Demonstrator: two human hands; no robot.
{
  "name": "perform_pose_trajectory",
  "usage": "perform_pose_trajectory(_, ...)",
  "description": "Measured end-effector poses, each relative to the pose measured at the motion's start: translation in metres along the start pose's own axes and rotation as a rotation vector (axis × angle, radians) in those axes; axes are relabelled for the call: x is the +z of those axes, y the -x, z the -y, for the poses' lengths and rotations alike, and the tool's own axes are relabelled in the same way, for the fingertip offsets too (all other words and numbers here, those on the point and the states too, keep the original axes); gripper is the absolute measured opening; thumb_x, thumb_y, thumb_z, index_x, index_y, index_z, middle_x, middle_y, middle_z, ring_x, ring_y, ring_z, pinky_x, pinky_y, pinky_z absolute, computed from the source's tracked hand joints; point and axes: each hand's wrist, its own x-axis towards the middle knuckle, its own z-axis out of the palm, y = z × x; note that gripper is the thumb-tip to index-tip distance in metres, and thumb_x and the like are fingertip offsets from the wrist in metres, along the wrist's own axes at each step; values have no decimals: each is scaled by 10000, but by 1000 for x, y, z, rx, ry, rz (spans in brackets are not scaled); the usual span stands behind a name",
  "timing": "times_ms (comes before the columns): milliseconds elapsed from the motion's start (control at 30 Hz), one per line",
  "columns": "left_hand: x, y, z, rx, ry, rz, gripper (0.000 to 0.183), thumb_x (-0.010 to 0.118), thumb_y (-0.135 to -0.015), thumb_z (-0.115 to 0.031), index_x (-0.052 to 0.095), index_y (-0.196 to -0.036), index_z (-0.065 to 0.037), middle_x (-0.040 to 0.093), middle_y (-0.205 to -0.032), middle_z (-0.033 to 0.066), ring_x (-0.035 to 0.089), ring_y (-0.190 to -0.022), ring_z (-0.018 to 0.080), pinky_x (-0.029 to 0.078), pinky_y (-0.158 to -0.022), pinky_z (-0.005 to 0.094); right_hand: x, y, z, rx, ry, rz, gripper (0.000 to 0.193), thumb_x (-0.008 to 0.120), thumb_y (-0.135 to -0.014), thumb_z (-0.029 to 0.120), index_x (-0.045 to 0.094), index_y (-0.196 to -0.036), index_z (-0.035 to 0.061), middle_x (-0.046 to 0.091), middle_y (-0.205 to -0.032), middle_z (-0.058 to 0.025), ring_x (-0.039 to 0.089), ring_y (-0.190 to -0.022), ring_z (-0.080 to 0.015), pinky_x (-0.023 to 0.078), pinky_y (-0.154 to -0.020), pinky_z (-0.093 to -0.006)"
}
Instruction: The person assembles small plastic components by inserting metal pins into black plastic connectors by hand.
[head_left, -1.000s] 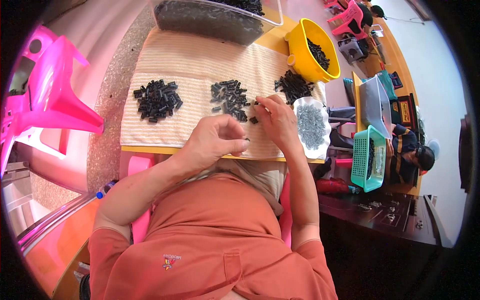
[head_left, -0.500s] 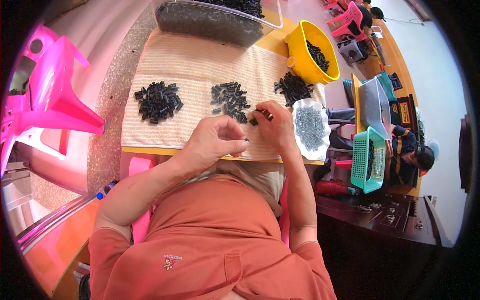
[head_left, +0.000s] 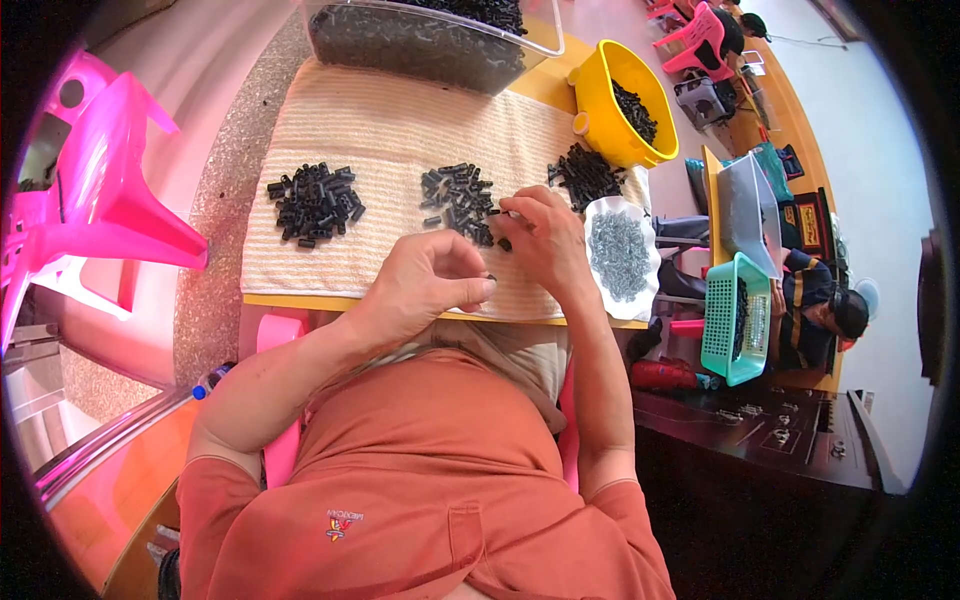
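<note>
My left hand hovers over the towel's near edge, thumb and forefinger pinching a small dark piece, mostly hidden by the fingertips. My right hand is at the right edge of the middle pile of short black plastic tubes. Its fingers are bent together toward the pile, and whatever is between them is hidden. A black piece lies below its fingertips. To the left is a bigger heap of black tubular parts; beyond my right hand is a pile of thin black parts.
A white scalloped dish of small clear or silvery pieces stands right of my right hand. Behind are a yellow tub and a clear bin, both holding black parts. A green basket and another person are at right, a pink chair at left.
My right hand has shifted slightly left and away from me, to the middle pile's edge. A black piece now shows below its fingertips. My left hand has barely moved.
</note>
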Motion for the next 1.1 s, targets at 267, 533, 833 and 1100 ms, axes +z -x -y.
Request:
perform_pose_trajectory(267, 0, 0, 0, 10, -16, -5, 144, 731, -849, -33, 609, -926, -25, 652, -858, 25, 632, -774, 87, 531, -704, 238, 4, -9, -1, -135, 126, 70, 127, 721, -780, 112, 705, -891, 53, 681, -905, -87, 628, -911, -291, 492, -810, -387)
perform_pose_trajectory(533, -1, -1, 1, 24, 17, 5, 129, 723, -862, -51, 610, -912, -16, 650, -843, 39, 627, -747, 106, 533, -680, 246, 0, -2, -1, -185, 1, -28, 178, 654, -857, 79, 653, -1030, 33, 652, -935, -140, 619, -898, -335, 498, -794, -401)
perform_pose_trajectory(833, -2, -2, 3, 34, 29, -2, 135, 730, -861, -54, 610, -913, -24, 649, -828, 36, 625, -741, 105, 532, -671, 246, -1, 25, -3, -28, -401, -76, 197, 655, -902, 23, 645, -1098, 4, 677, -931, -104, 648, -804, -195, 514, -694, -298)
perform_pose_trajectory(1100, -1, -1, 1, 38, 22, -12, 130, 731, -860, -55, 611, -897, -25, 648, -822, 35, 622, -739, 104, 530, -668, 246, -4, 36, -2, 259, -860, -57, 180, 674, -905, 8, 655, -1074, -53, 697, -909, -102, 708, -852, -190, 573, -775, -281)
